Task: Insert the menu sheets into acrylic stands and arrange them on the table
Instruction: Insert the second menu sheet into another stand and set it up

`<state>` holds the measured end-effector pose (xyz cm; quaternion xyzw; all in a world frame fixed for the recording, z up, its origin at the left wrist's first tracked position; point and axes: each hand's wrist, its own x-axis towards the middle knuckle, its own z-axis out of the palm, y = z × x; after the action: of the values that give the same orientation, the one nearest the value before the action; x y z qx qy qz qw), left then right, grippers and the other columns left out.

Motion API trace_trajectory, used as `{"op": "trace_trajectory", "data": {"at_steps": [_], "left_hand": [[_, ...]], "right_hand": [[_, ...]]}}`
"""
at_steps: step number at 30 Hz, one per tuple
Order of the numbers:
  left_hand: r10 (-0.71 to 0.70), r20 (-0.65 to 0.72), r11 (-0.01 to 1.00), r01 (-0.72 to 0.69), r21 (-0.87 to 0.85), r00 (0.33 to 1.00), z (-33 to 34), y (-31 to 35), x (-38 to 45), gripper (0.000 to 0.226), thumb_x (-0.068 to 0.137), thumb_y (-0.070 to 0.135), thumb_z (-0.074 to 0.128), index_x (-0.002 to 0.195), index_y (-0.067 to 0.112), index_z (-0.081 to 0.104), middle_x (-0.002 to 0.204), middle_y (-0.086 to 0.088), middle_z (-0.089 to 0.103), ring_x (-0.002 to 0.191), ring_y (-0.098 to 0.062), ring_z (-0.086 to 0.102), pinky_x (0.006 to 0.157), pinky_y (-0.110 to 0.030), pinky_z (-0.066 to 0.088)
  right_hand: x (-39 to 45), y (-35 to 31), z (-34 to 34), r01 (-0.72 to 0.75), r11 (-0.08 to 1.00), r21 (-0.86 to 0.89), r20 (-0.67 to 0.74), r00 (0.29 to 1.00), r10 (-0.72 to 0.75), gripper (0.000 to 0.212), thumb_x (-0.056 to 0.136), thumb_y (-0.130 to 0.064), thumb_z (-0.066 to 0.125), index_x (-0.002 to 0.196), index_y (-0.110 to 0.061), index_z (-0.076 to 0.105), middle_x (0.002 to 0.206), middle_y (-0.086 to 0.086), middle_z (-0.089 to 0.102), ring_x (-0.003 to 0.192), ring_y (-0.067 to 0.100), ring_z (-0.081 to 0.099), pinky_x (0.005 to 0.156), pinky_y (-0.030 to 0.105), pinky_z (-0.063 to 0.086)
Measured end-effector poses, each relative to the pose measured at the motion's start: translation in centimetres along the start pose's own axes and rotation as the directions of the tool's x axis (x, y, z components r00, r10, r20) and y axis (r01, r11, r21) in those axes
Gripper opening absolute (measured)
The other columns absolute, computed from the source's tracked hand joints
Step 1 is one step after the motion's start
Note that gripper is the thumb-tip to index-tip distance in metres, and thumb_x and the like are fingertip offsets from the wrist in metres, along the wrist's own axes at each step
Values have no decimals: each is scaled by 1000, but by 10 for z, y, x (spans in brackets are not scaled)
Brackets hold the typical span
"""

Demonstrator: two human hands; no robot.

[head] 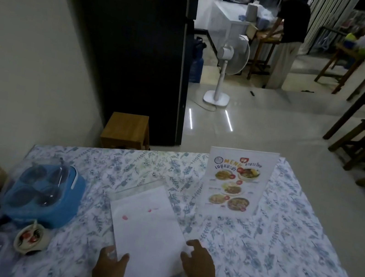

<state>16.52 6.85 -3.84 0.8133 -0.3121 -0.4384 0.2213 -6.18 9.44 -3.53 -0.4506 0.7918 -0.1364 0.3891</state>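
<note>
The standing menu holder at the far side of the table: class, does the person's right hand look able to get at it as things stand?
Probably yes. The right hand rests at the white sheet's edge, and only bare floral tablecloth lies between it and the menu stand. Nothing blocks that path.

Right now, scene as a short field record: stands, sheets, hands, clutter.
filled stand: acrylic menu stand upright, far side of the floral tablecloth, printed side facing the camera
loose sheet: white sheet flat, blank side up, clear stand edge showing beyond it
left hand: fingers on sheet's near edge
right hand: on sheet's right edge
clutter: blue container, small bowl at left
</note>
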Motion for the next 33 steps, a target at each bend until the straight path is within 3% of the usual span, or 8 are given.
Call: {"op": "trace_trajectory", "data": {"at_steps": [6,10,15,21,26,30,33], "left_hand": [[8,-16,999,-8,-31,1000,0,-24,-43,65,70,30,85,127,14,58,124,-13,67,110,-31,64,100,-41,49],[63,-31,998,-63,13,998,-8,-22,-78,56,80,35,76,127,14,55,128,-12,64,114,-31,61,98,-37,47],[93,-21,996,-93,16,995,-14,-24,-107,56,82,34,74,130,13,54,132,-12,62,116,-31,60,94,-35,47],[131,-29,990,-130,48,991,-20,-34,-139,60,83,37,73,134,14,52,135,-11,60,119,-31,58,100,-37,47],[152,-35,988,-150,38,988,-30,-33,-162,57,85,41,70,133,16,52,135,-10,60,117,-31,59,96,-36,46],[203,-57,978,-205,-26,977,-42,-17,-170,54,86,45,67,131,17,54,132,-9,61,114,-29,60,87,-34,45],[253,-74,962,-259,-85,965,-50,1,-172,56,86,52,65,129,18,55,130,-9,60,98,-25,57,76,-32,43]], "right_hand": [[-42,19,-16,49,998,42,4,999,-49,34,90,-39,55,122,-29,52,103,2,68,97,17,63,79,29,47],[-67,28,-25,91,993,69,-29,996,-89,34,92,-38,55,124,-29,53,117,0,67,106,17,63,83,29,48],[-96,35,-35,137,987,87,-57,990,-132,36,94,-38,56,127,-25,53,119,3,68,106,19,63,81,28,48],[-130,47,-43,170,980,100,-89,983,-162,34,94,-37,56,126,-26,52,120,2,67,105,18,64,80,28,47],[-149,50,-55,258,956,138,-150,960,-238,30,93,-38,58,121,-29,54,115,4,70,97,15,67,82,33,56],[-155,37,-72,347,919,189,-195,930,-311,26,95,-34,59,119,-28,55,113,5,71,78,0,64,65,25,55],[-152,18,-86,414,886,208,-251,898,-361,29,94,-35,61,122,-25,57,119,5,69,87,9,67,70,29,57]]}}
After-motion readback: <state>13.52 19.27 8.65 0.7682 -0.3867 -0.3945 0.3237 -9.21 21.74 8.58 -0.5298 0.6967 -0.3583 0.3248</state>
